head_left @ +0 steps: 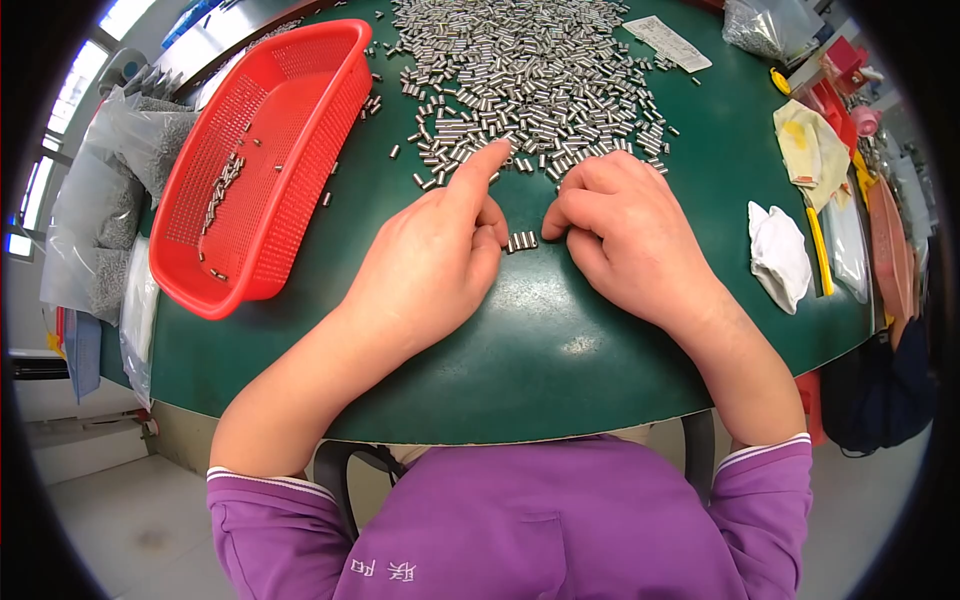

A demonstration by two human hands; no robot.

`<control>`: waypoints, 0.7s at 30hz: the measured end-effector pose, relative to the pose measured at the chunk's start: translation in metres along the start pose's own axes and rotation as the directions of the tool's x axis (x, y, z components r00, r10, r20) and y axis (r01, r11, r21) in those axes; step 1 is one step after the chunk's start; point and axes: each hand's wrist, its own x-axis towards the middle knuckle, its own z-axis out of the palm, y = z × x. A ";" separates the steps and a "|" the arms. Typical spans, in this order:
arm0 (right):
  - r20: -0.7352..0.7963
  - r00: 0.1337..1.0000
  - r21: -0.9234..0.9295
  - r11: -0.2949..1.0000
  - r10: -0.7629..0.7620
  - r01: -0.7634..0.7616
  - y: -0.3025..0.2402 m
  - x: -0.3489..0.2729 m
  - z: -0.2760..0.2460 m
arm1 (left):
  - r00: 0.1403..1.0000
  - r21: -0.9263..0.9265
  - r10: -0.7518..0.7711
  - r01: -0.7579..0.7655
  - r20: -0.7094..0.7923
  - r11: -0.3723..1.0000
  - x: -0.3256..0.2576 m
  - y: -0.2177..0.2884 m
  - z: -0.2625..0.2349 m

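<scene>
A short row of small shiny metal cylinders (522, 241) lies side by side on the green table between my two hands. Touching or nearly touching the left end of that row are the thumb and bent fingers of my left hand (435, 245). Its index finger stretches out to the near edge of a large heap of the same cylinders (530, 75). My right hand (635, 230) hovers just right of the row, fingers curled downward, thumb and index tips apart, with nothing visible between them. The undersides of both hands are hidden.
At the left stands a red perforated basket (255, 255) with several cylinders inside. Beyond it are clear bags of small parts (105, 200). On the right lie a white cloth (778, 258), a yellowish cloth (810, 150) and a yellow pen-like tool (820, 250). A paper slip (668, 43) is beside the heap.
</scene>
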 end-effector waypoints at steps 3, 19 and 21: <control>0.003 1.000 -0.001 1.000 -0.002 0.002 0.000 0.000 0.000 | 1.000 -0.012 0.006 -0.007 -0.004 1.000 0.000 -0.001 0.001; 0.002 1.000 -0.014 1.000 -0.005 0.005 0.001 0.000 0.000 | 0.999 -0.035 0.043 -0.044 -0.030 0.998 0.000 -0.005 0.005; -0.009 1.000 -0.001 1.000 0.001 -0.001 0.001 0.001 0.001 | 0.999 -0.052 0.044 -0.045 -0.016 0.998 0.000 -0.005 0.004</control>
